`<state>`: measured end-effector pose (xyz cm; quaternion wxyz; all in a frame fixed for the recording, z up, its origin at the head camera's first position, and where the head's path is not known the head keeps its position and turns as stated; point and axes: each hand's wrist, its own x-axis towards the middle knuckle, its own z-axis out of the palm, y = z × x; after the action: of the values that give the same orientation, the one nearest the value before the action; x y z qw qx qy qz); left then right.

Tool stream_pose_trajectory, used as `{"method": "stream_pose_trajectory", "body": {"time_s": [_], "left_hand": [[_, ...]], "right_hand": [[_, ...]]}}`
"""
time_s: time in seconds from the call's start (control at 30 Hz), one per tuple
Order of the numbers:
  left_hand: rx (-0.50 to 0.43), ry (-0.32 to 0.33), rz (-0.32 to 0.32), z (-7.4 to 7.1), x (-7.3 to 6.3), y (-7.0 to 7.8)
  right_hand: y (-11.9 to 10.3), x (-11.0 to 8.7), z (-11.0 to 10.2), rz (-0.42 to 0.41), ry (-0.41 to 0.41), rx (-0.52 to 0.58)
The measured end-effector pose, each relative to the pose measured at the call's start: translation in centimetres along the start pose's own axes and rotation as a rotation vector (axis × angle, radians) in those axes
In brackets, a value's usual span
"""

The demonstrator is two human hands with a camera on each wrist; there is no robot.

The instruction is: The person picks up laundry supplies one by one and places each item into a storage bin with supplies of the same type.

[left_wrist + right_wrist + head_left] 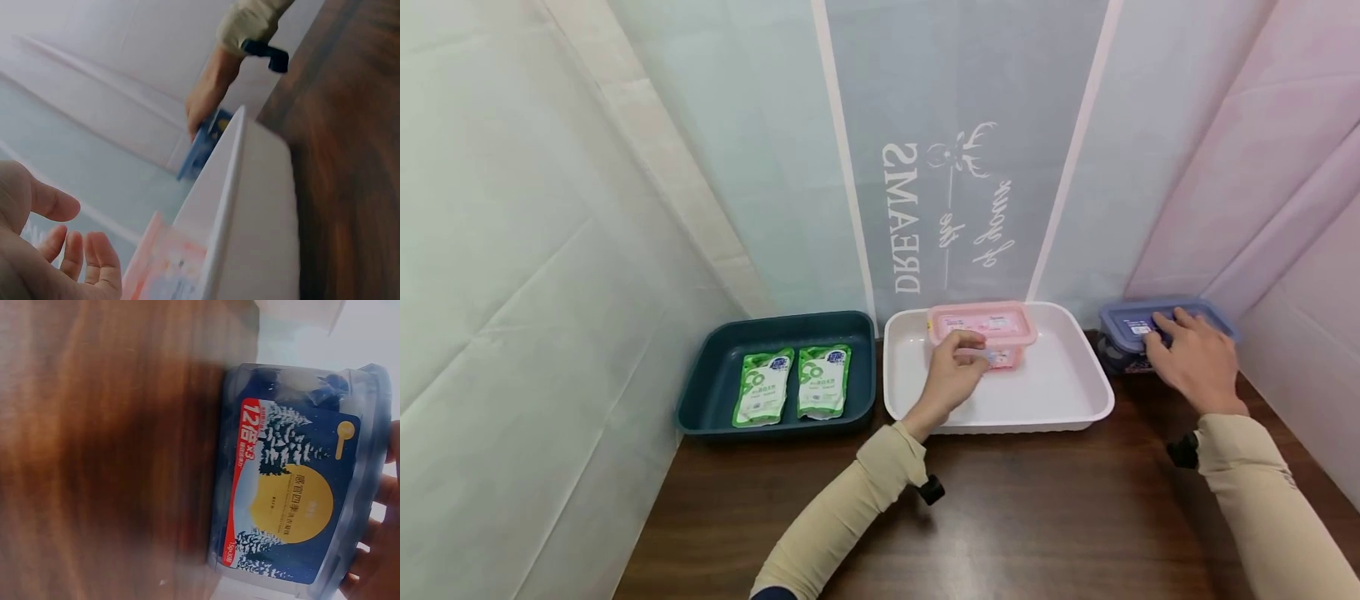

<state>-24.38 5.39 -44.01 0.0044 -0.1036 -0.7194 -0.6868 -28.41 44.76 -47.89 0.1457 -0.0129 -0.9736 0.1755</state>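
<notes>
A pink lidded box (982,323) sits in the white tray (1075,408), against its back side. My left hand (951,377) hovers in front of this box with loosely bent fingers, overlapping it in the head view. In the left wrist view that hand (59,250) holds nothing, and its thumb is apart from the fingers. On the right stands a blue-lidded clear box (1127,337) of what look like laundry pods, with a snowy tree and yellow moon label (294,494). My right hand (1197,360) rests on its lid, fingers spread across the top.
Left of the white tray is a dark teal tray (711,392) with two green and white pouches (763,387) lying in it. Both trays stand on a dark wooden table (1000,517). Fabric walls (760,125) close off the back and sides, near the blue-lidded box.
</notes>
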Motion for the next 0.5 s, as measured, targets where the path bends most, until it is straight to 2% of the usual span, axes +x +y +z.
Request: {"method": "stream_pose_trajectory", "body": {"time_s": [0.23, 0.5], "left_hand": [[0.023, -0.143, 0.040, 3.4, -1.3, 0.9], [0.028, -0.228, 0.004, 5.9, -2.4, 0.8]], "right_hand": [[-0.1, -0.8, -0.6, 0.015, -0.008, -0.023], [-0.4, -2.2, -0.6, 0.001, 0.011, -0.020]]}}
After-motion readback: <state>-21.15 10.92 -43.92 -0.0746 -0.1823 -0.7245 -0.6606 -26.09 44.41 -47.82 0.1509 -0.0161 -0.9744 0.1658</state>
